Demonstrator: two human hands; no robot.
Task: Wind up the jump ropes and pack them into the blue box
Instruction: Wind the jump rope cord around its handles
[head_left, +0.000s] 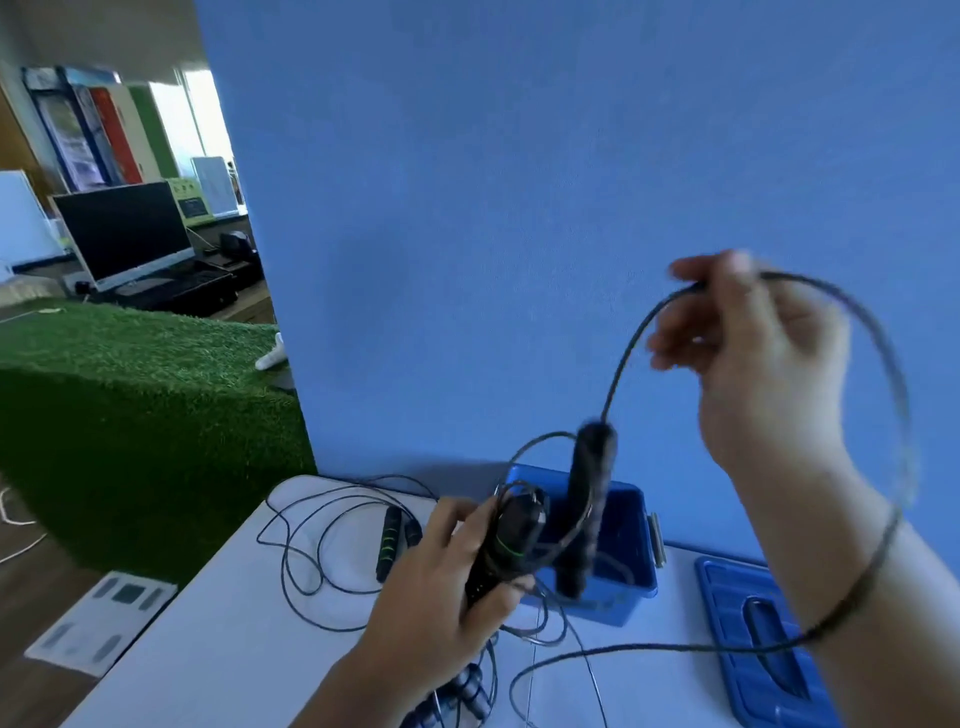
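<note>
My left hand grips a black jump rope handle with a green ring above the white table. My right hand is raised and pinches that rope's black cord, which loops around my right forearm. The rope's second black handle dangles from the cord over the open blue box. Another jump rope with black and green handles lies loose on the table to the left. A third rope's blue-grey handles lie below my left wrist.
The blue box lid lies flat on the table at the right. A blue wall stands right behind the table. Green artificial turf covers a block at the left, with a monitor beyond. A scale lies on the floor.
</note>
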